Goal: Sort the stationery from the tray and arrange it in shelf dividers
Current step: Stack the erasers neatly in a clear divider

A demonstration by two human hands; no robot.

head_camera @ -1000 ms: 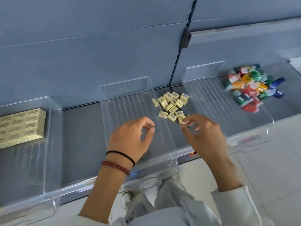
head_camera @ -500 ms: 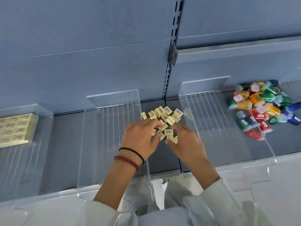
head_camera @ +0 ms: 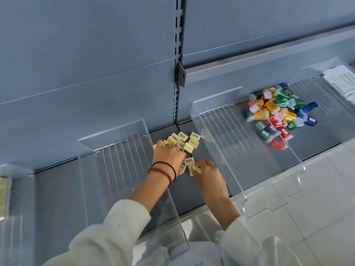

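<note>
Several small cream erasers [head_camera: 185,141] with barcode labels lie in a loose pile on the grey shelf [head_camera: 207,191], between two clear dividers. My left hand [head_camera: 169,157], with a black band and a red bead bracelet at the wrist, lies on the near side of the pile, its fingers curled down over some erasers. My right hand [head_camera: 209,170] is just to the right and nearer, pinching one eraser [head_camera: 193,169] at the pile's front edge. Another eraser [head_camera: 189,161] sits between the two hands.
A ribbed clear divider [head_camera: 119,160] stands left of the pile and another clear divider [head_camera: 226,131] right of it. Further right lies a heap of coloured stationery items [head_camera: 274,114]. White packs [head_camera: 342,79] sit at the far right, cream boxes [head_camera: 3,198] at the far left.
Both hands moved forward from the divider's front edge into the eraser pile. The left hand came to rest on the erasers, and the view shifted left and closer to the shelf.
</note>
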